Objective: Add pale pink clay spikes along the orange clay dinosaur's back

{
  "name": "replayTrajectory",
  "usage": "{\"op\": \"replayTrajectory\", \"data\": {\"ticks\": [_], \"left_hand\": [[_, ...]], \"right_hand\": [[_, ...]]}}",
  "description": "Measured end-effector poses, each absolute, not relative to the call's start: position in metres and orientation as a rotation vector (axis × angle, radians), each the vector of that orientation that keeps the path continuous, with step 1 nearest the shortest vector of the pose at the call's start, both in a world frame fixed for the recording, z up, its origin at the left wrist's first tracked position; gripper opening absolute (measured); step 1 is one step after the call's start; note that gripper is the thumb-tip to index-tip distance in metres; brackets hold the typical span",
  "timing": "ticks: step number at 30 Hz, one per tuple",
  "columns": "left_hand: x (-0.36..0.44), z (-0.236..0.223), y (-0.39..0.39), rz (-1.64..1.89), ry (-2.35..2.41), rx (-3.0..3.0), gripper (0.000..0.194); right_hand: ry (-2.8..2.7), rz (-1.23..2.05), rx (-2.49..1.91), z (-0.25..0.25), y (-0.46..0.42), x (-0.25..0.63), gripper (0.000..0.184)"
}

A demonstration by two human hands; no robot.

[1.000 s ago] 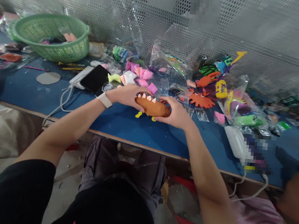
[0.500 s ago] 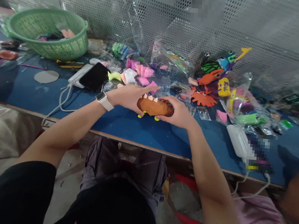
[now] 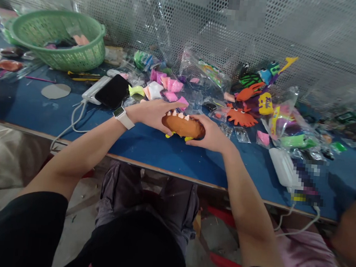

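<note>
An orange-brown clay dinosaur figure (image 3: 183, 126) with pale spikes along its back and small yellow feet sits just above the blue table (image 3: 152, 148), held between both hands. My left hand (image 3: 150, 112), with a white watch at the wrist, wraps its left end, index finger stretched along the spikes. My right hand (image 3: 210, 134) cups its right end with curled fingers.
A green basket (image 3: 58, 40) stands at the back left. A black phone (image 3: 113, 91) lies on a white power bank with a cable. Bags of coloured clay and clay figures, one an orange crab (image 3: 241, 116), crowd the back. Another person's arm (image 3: 352, 232) shows at the right.
Both hands have stayed on the dinosaur figure and turned it slightly, so the spikes stand up more. The view has shifted a little.
</note>
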State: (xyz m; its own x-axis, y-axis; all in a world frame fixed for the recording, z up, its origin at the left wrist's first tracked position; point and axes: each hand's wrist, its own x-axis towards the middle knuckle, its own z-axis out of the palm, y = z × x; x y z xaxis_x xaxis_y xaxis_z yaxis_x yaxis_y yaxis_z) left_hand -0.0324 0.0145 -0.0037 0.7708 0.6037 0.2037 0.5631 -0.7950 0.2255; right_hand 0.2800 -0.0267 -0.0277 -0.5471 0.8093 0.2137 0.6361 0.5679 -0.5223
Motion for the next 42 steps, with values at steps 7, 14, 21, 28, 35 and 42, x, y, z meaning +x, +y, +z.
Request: {"op": "replayTrajectory", "data": {"ticks": [7, 14, 21, 28, 35, 42], "left_hand": [[-0.030, 0.000, 0.012, 0.293, 0.946, 2.802, 0.117], [-0.027, 0.003, 0.010, 0.273, 1.064, 2.764, 0.121], [-0.038, -0.004, 0.023, 0.364, 0.949, 2.726, 0.121], [-0.047, -0.009, 0.035, 0.422, 0.902, 2.664, 0.118], [-0.044, -0.006, 0.032, 0.351, 0.826, 2.628, 0.104], [-0.044, -0.005, 0.035, 0.400, 0.788, 2.640, 0.085]], "right_hand": [[-2.396, 0.500, -1.184, -0.031, -0.025, 0.279, 0.084], [-2.380, 0.461, -1.157, -0.035, -0.021, 0.281, 0.081], [-2.351, 0.584, -1.195, -0.031, -0.021, 0.285, 0.089], [-2.279, 0.750, -1.125, -0.030, -0.018, 0.288, 0.095], [-2.207, 0.933, -1.004, -0.033, -0.013, 0.295, 0.099], [-2.131, 0.924, -0.955, -0.043, -0.006, 0.292, 0.089]]}}
